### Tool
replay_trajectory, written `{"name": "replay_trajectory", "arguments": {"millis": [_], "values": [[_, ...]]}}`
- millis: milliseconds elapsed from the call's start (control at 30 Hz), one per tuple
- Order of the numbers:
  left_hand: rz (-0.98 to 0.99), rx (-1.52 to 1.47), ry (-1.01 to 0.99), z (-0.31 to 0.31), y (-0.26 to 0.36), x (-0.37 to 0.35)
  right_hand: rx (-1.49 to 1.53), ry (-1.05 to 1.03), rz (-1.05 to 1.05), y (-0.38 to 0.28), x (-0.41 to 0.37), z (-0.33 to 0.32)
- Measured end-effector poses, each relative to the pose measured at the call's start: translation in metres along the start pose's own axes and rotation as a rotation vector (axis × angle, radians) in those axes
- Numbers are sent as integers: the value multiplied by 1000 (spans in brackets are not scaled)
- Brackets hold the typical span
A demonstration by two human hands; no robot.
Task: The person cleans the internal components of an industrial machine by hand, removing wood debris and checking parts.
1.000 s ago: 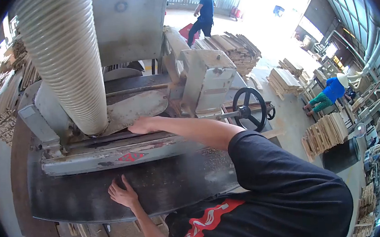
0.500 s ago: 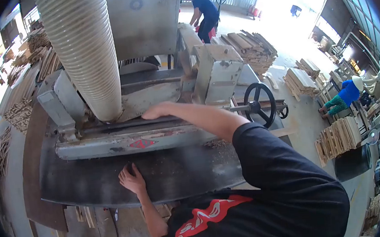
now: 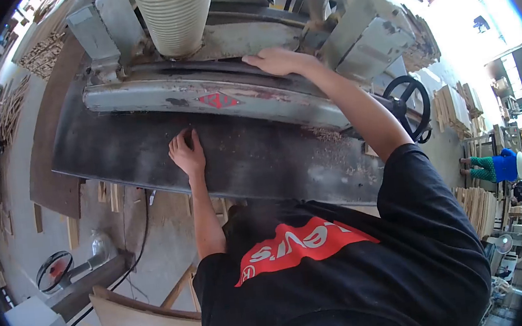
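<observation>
My left hand (image 3: pixel 186 154) lies on the dark metal table (image 3: pixel 266 156) of a woodworking machine, just in front of its grey crossbeam (image 3: pixel 154 96). Its fingers are bent a little, with a gap between thumb and forefinger. Further back, my right hand (image 3: pixel 275 61) reaches over the crossbeam with its arm stretched across it. The fingers point left along a dark slot behind the beam, and their tips are partly hidden. A ribbed dust hose (image 3: pixel 175 20) enters the machine left of this hand. Right of my forearm is a black handwheel (image 3: pixel 411 107).
Wood shavings (image 3: pixel 326 134) lie under the beam's right part. A curved wooden board (image 3: pixel 139 316) stands at lower left, near a round black-rimmed fan (image 3: pixel 56 271). Stacked boards (image 3: pixel 478 208) line the right side. A person in blue (image 3: pixel 505 166) works at far right.
My view has tilted down and turned, so the machine sits higher and more of my shirt shows. Both hands keep nearly the same places on the machine.
</observation>
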State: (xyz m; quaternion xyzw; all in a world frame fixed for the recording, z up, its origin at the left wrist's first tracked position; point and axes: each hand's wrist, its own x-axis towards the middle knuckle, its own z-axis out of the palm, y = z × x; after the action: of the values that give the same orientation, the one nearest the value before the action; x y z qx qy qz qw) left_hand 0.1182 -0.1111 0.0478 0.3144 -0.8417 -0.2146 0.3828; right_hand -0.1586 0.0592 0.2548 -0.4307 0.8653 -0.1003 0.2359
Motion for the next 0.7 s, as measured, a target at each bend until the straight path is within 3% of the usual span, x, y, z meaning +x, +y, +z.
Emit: {"name": "replay_trajectory", "arguments": {"millis": [67, 200, 300, 433, 500, 600, 700], "values": [[39, -66, -5, 5, -15, -3, 46, -55, 59, 3, -11, 1], [14, -160, 1, 8, -17, -10, 200, 44, 73, 34, -5, 23], [-132, -317, -38, 7, 9, -10, 231, 91, -14, 46, -2, 29], [-98, -483, 9, -10, 67, 18, 158, 34, 4, 55, 0, 13], [105, -520, 0, -20, 92, 58, 131, 15, -11, 47, -9, 0], [455, -498, -87, -25, 133, 135, -191, -3, -37, 50, 1, 3], [758, -453, -430, 1, 165, 202, -158, 88, -11, 44, -5, -1]]}}
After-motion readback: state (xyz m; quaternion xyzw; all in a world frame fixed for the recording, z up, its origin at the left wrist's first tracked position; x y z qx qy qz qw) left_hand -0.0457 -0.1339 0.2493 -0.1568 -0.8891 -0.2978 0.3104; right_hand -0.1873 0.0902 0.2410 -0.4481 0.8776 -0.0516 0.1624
